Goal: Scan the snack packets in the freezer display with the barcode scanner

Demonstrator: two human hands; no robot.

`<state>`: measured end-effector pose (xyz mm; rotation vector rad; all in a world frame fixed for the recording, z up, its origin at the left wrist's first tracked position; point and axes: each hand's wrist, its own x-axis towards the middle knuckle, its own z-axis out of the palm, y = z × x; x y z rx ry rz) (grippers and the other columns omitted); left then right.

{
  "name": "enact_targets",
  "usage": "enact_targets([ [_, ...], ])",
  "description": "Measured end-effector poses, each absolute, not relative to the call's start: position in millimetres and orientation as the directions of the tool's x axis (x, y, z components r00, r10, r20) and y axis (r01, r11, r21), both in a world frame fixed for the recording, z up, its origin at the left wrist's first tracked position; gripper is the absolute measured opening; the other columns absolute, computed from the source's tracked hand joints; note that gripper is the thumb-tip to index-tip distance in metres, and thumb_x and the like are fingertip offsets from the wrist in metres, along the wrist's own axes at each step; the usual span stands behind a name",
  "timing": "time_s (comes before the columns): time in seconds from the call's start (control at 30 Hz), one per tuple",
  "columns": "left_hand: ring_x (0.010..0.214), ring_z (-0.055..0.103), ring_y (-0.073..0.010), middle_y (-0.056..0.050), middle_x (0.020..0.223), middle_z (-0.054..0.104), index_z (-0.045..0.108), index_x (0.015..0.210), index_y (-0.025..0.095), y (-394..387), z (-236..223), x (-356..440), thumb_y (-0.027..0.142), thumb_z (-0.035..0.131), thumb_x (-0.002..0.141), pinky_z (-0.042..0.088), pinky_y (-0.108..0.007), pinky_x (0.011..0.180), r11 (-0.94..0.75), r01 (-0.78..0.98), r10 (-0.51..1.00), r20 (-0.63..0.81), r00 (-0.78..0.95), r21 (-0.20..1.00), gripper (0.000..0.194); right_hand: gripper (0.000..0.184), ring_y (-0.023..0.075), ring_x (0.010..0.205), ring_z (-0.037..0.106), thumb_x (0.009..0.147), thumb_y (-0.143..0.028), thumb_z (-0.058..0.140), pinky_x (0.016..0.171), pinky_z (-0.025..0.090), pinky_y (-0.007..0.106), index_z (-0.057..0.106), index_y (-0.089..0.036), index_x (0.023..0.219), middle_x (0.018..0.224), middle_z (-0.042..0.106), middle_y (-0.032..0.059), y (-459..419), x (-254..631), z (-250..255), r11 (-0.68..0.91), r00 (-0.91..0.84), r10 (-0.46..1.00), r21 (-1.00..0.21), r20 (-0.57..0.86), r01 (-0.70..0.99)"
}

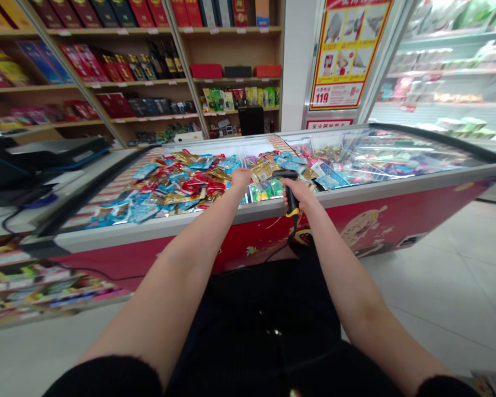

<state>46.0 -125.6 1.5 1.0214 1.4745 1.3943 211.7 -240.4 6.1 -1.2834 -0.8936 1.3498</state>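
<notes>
My left hand (241,178) pinches the edge of a gold packet (263,171), held above the chest freezer. Close on its right, my right hand (301,193) is wrapped round the grip of a black and yellow barcode scanner (291,203). The scanner's head points left, towards the packet, and its cord hangs down past the freezer's front. To the left, a spread pile of blue, red and gold packets (186,179) covers part of the freezer top. More packets lie behind and to the right of the scanner. Small print on the packet is too blurred to read.
The long red chest freezer (240,242) runs across in front of me. A dark machine (62,154) stands on a counter at left. Shelves (235,55) with boxes and bottles rise behind. A lit display fridge (450,71) is at right, and a cable (99,273) trails along the freezer's front.
</notes>
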Motion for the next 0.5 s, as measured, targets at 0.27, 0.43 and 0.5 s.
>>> enact_targets([
  [0.27, 0.073, 0.069, -0.0163, -0.001, 0.066, 0.061, 0.056, 0.071, 0.015, -132.8, 8.1, 6.2, -0.004, 0.061, 0.072, 0.056, -0.030, 0.073, 0.017, 0.058, 0.945, 0.003, -0.326, 0.998, 0.020, 0.023, 0.0121, 0.038, 0.050, 0.094, -0.029, 0.065, 0.038, 0.045, 0.023, 0.056, -0.017, 0.076, 0.049, 0.055, -0.0014, -243.1, 176.2, 22.4, -0.195, 0.044, 0.979, -0.980, -0.197, -0.047],
  [0.43, 0.069, 0.067, -0.0141, -0.001, 0.068, 0.061, 0.056, 0.072, 0.015, -134.8, 12.8, -8.6, -0.002, 0.060, 0.077, 0.055, -0.026, 0.068, 0.004, 0.089, 0.934, 0.027, -0.356, 0.996, 0.018, 0.028, 0.0113, 0.037, 0.050, 0.095, -0.028, 0.064, 0.037, 0.043, 0.022, 0.054, -0.018, 0.071, 0.048, 0.054, -0.0013, -249.6, 161.5, 31.4, -0.187, 0.005, 0.982, -0.982, -0.187, -0.002],
  [0.5, 0.065, 0.066, -0.0133, 0.000, 0.065, 0.059, 0.055, 0.072, 0.015, -135.3, 14.0, -11.5, -0.001, 0.060, 0.077, 0.055, -0.027, 0.067, -0.008, 0.100, 0.931, 0.044, -0.364, 0.995, 0.017, 0.028, 0.0114, 0.038, 0.050, 0.095, -0.028, 0.064, 0.036, 0.043, 0.022, 0.055, -0.017, 0.071, 0.048, 0.054, -0.0008, -250.6, 158.5, 32.6, -0.182, 0.001, 0.983, -0.983, -0.182, 0.023],
])
